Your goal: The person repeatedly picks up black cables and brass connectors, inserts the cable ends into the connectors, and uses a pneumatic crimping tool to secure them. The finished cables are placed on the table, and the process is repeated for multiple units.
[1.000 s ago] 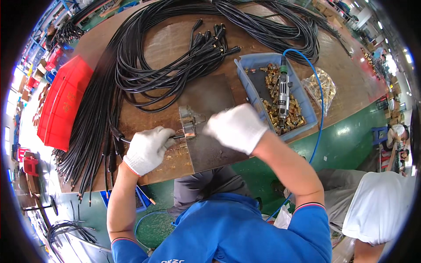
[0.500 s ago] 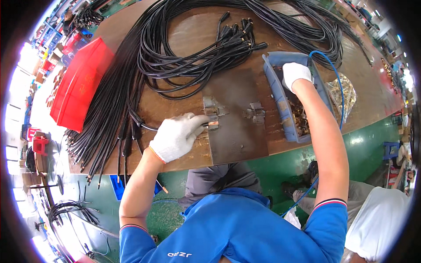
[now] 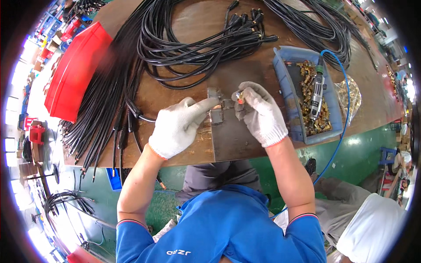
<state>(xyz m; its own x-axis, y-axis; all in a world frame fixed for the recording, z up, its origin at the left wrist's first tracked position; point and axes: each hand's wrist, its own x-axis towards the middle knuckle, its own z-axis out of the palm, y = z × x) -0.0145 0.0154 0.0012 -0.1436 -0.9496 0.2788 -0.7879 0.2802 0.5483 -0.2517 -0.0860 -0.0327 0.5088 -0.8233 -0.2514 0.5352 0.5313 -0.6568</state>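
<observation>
My left hand [image 3: 177, 127], in a white knit glove, is closed on a black cable [image 3: 147, 119]. The cable's bare copper end [image 3: 215, 107] shows by the fingertips, above the left edge of a dark metal plate [image 3: 234, 147]. My right hand [image 3: 262, 115], gloved too, pinches a small brass fitting [image 3: 239, 97] between thumb and fingers. It hovers over the plate, a short gap from the left fingertips. Small metal blocks [image 3: 217, 116] sit on the plate beside the left fingers.
A blue bin [image 3: 293, 115] on the right holds many brass pieces [image 3: 323, 124], with a silver air tool [image 3: 316, 98] on its blue hose [image 3: 349, 98]. Black cables [image 3: 101, 94] cover the left and back. A red bin [image 3: 79, 72] stands left; a clear bag [image 3: 349, 97] lies right.
My right hand has come out of the blue bin to the plate with a brass fitting in it. My left hand stays on the cable, its fingertips slightly higher in view.
</observation>
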